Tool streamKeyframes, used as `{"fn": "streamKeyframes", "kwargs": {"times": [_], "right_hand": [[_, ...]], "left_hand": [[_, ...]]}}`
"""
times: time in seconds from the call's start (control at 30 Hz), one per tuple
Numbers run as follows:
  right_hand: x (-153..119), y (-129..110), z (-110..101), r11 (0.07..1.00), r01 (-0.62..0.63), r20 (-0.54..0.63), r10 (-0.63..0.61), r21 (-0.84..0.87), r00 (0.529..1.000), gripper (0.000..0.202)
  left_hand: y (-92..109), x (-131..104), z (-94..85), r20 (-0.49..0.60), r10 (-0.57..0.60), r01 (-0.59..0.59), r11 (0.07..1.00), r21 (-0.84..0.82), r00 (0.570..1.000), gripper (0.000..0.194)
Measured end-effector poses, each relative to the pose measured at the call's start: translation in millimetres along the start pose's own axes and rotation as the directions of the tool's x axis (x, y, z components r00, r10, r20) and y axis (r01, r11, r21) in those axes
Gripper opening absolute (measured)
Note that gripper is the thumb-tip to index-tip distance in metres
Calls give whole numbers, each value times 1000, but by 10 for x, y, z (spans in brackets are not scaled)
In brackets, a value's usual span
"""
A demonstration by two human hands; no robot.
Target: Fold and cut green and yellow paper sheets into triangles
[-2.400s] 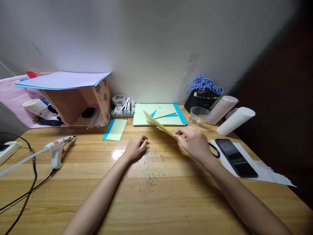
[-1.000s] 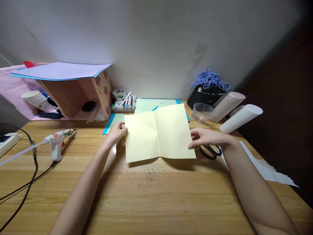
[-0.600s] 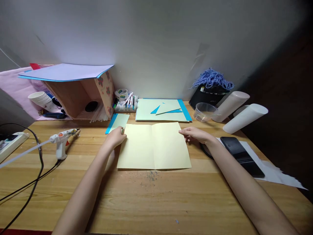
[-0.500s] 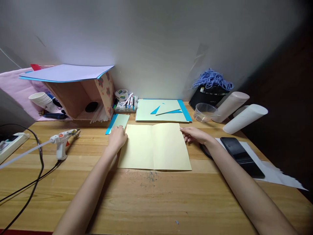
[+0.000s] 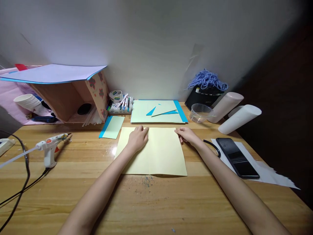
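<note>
A pale yellow sheet of paper (image 5: 166,153) lies on the wooden table, with a vertical crease down its middle. On its left half rests my left hand (image 5: 138,138), palm down, fingers toward the top edge and fingertips close to the crease; it grips nothing. At the upper right corner, my right hand (image 5: 186,134) pinches the paper between thumb and fingers. The lower right edge of the sheet lifts slightly off the table. Left of the sheet lies a small pale green card (image 5: 113,127) with a blue strip.
Behind are stacked sheets (image 5: 141,112) with blue cut pieces, and a marker box (image 5: 122,106). A glue gun (image 5: 50,151) and a cardboard box (image 5: 97,94) stand left. To the right are a plastic bowl (image 5: 201,114), white bottles (image 5: 239,119) and a phone (image 5: 237,156).
My left hand has moved right, from the sheet's left edge onto its left half near the crease. My right hand stays at the upper right corner. The view has shifted slightly.
</note>
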State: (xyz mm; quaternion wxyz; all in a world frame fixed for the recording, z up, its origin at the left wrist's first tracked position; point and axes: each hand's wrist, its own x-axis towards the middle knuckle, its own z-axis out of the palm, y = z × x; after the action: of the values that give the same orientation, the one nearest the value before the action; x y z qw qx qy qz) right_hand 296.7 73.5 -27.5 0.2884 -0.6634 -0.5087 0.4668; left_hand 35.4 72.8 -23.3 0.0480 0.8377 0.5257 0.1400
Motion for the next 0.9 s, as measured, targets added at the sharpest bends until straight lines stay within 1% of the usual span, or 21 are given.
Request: {"fn": "streamKeyframes", "kwargs": {"times": [0.1, 0.2, 0.33, 0.43, 0.53, 0.77, 0.9], "right_hand": [[11, 11, -29, 1000, -5, 38, 6, -16, 999, 28], [15, 33, -71, 1000, 20, 124, -21, 11, 992, 26], [3, 45, -138, 997, 53, 268, -68, 63, 961, 26], [0, 56, -169, 996, 50, 331, -73, 77, 941, 25], [8, 78, -176, 994, 38, 353, -72, 104, 933, 24], [-8, 75, -190, 994, 43, 348, -77, 105, 934, 23], [-47, 32, -202, 993, 63, 364, -96, 102, 926, 33]], "left_hand": [[17, -12, 11, -8, -4, 4, 999, 35, 1000, 31], [53, -19, 14, -11, -26, 27, 998, 52, 1000, 32], [92, -23, 3, 10, -54, 53, 996, 72, 999, 34], [103, -27, -1, 29, -79, 76, 992, 104, 996, 35], [100, -30, 9, 28, -82, 78, 989, 126, 996, 35], [83, -37, 36, -5, -51, 52, 988, 147, 999, 36], [81, -40, 33, -14, -48, 50, 987, 155, 999, 36]]}}
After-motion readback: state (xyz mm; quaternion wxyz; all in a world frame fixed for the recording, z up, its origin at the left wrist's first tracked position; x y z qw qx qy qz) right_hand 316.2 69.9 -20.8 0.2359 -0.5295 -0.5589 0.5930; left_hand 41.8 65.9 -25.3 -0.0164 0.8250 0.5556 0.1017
